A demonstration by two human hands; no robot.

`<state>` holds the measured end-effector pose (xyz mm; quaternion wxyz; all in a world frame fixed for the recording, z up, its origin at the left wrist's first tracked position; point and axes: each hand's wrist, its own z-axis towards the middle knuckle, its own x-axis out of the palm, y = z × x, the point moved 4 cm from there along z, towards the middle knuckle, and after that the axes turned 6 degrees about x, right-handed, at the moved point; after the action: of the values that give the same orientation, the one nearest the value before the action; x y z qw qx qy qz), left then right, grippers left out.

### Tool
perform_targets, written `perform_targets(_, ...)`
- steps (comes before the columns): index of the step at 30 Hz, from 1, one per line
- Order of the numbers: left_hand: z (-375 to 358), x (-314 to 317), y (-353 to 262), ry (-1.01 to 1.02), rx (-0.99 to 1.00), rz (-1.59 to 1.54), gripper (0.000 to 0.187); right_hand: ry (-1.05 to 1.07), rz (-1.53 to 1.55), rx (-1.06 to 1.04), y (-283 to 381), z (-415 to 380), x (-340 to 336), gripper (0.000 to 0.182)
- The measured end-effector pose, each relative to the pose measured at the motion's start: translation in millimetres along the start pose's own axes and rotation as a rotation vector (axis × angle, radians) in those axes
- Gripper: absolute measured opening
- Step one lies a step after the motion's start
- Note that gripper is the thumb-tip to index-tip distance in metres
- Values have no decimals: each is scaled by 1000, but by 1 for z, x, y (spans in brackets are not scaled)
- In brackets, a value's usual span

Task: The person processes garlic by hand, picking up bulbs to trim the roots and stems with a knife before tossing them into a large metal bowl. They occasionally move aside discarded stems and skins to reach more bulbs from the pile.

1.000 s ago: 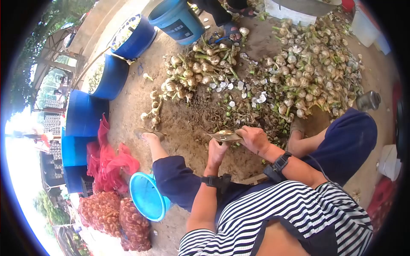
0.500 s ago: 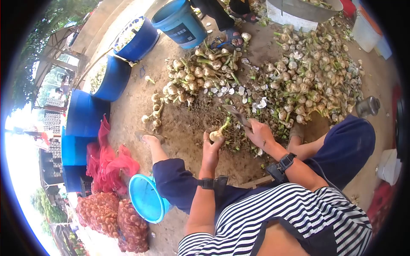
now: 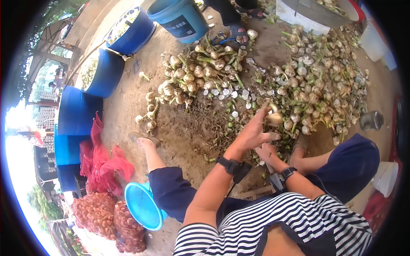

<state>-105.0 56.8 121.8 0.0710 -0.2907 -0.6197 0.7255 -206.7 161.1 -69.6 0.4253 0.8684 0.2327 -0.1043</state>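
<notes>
The left hand [image 3: 254,131] reaches over the littered ground, its grip spread wide, thumb well apart from the fingers; a round, pale bulb [image 3: 274,119] lies in the view just beside the fingertips, too blurred to tell whether they touch it. The right hand [image 3: 267,154] sits just behind, partly covered by the left; how far its grip is closed, and what it has hold of, I cannot tell. Dry, papery bulbs with green stems form two piles: the big heap [image 3: 318,81], loose and ragged at its edge, near the left fingertips, and the small heap [image 3: 200,70], its stems poking out at all angles. Between them runs a band of curled white scraps [image 3: 234,94] and dark, crumbly trimmings [image 3: 213,132]. A strip of brown earth [image 3: 124,111] gives room between the small heap and the smooth blue tubs, two of them filled with pale pieces. One bulb [image 3: 144,76] lies alone there, and four more sit in a short cluster near the foot. By the left knee stand one light-blue basin [image 3: 143,205], a crumpled pink net [image 3: 104,160] and two lumpy sacks [image 3: 94,215]. One dark, rounded jar [image 3: 371,120] stands beyond the right knee.
</notes>
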Motion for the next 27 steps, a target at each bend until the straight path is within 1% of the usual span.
perform_targets(1, 15, -3, 6, 74, 77, 162, 89, 10, 56, -36, 12, 3, -4, 33)
perform_targets(2, 25, -19, 24, 30, 83, 317, 84, 50, -7, 131, 14, 5, -7, 34)
perform_targets(3, 31, -40, 53, -12, 87, 473, 80, 63, 62, 166, 15, 9, -8, 34)
perform_targets(4, 32, -71, 90, -123, 22, 547, 72, 75, 133, 199, 9, 11, -5, 33)
perform_targets(6, 23, -138, 156, -413, -176, 763, 70, 106, 229, 259, 0, 18, 1, 33)
perform_targets(7, 20, -168, 177, -487, -362, 803, 72, 125, 250, 287, -4, 21, 4, 32)
perform_targets(8, 17, -196, 195, -521, -481, 901, 76, 146, 266, 318, -8, 21, 6, 32)
perform_targets(9, 17, -219, 212, -530, -567, 932, 79, 145, 253, 341, -10, 23, 6, 32)
perform_targets(11, 29, -240, 229, -494, -529, 1033, 79, 136, 225, 384, -16, 29, 7, 31)
perform_targets(12, 35, -247, 243, -536, -513, 1042, 78, 138, 296, 391, -24, 34, 11, 31)
perform_targets(14, 42, -255, 272, -620, -479, 1058, 76, 135, 302, 407, -25, 38, 12, 30)
perform_targets(17, 44, -254, 271, -745, -473, 937, 72, 143, 288, 399, -28, 41, 13, 29)
perform_targets(18, 41, -254, 270, -745, -445, 926, 66, 142, 294, 397, -29, 42, 13, 29)
perform_targets(20, 36, -253, 265, -593, -397, 1038, 64, 131, 315, 391, -31, 39, 14, 27)
perform_targets(21, 34, -254, 260, -517, -371, 1094, 63, 123, 332, 385, -21, 36, 10, 25)
perform_targets(22, 33, -255, 255, -407, -359, 1168, 59, 115, 349, 377, -15, 33, 8, 24)
perform_targets(24, 38, -251, 250, -200, -255, 1285, 58, 135, 302, 330, -17, 30, 10, 28)
perform_targets(25, 41, -248, 257, -95, -197, 1339, 57, 140, 279, 306, -15, 29, 9, 30)
perform_targets(26, 41, -244, 262, -122, -139, 1356, 51, 138, 268, 305, -14, 28, 9, 30)
perform_targets(27, 41, -238, 264, -83, -162, 1357, 50, 138, 257, 307, -8, 26, 7, 30)
